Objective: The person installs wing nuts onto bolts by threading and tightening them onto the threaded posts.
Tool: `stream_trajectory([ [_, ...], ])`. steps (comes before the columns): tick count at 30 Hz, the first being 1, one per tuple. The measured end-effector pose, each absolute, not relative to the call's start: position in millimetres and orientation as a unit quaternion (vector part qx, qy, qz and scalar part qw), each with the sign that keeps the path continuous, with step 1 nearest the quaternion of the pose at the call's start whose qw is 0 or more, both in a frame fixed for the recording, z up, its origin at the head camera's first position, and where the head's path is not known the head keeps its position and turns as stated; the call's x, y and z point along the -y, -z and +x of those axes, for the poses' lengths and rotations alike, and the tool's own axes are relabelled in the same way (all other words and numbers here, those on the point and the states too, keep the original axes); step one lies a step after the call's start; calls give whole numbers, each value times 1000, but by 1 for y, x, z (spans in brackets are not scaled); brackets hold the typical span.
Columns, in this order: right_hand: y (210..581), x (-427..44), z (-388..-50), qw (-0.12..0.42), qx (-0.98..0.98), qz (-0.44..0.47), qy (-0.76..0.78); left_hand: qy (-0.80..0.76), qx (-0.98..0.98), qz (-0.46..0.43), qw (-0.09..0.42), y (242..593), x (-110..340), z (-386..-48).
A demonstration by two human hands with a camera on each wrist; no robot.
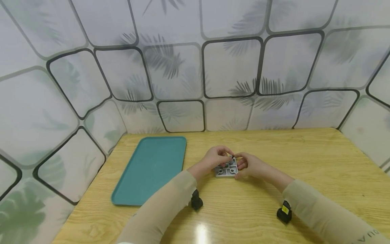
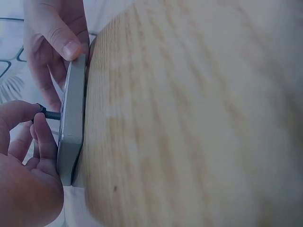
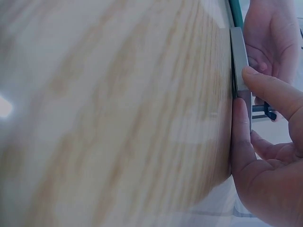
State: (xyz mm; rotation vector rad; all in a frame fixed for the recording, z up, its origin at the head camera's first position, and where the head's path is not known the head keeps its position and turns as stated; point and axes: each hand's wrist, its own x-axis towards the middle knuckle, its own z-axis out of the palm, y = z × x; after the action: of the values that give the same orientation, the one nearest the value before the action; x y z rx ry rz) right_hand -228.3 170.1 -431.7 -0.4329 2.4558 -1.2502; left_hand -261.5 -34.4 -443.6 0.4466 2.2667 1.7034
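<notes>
A square grey plate with round sockets lies on the wooden table, its ribbed face up. From its upper face stands a black bolt, its threaded shank upright to the plate. My left hand pinches the bolt's head between thumb and finger. How deep the bolt sits in the plate cannot be seen. On the plate's right side, my right hand grips the edge, with the thumb against the side wall. Its other fingers are partly hidden in the head view.
A teal tray lies on the table to the left of the plate. Patterned cloth walls stand behind and beside the wooden table. Each wrist carries a small black device.
</notes>
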Motion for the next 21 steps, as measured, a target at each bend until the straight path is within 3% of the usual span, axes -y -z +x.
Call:
stream_trajectory([
  [21,432,-171,-228,174,-867,-159,439,-587,-798,102,95,444,29,-256],
])
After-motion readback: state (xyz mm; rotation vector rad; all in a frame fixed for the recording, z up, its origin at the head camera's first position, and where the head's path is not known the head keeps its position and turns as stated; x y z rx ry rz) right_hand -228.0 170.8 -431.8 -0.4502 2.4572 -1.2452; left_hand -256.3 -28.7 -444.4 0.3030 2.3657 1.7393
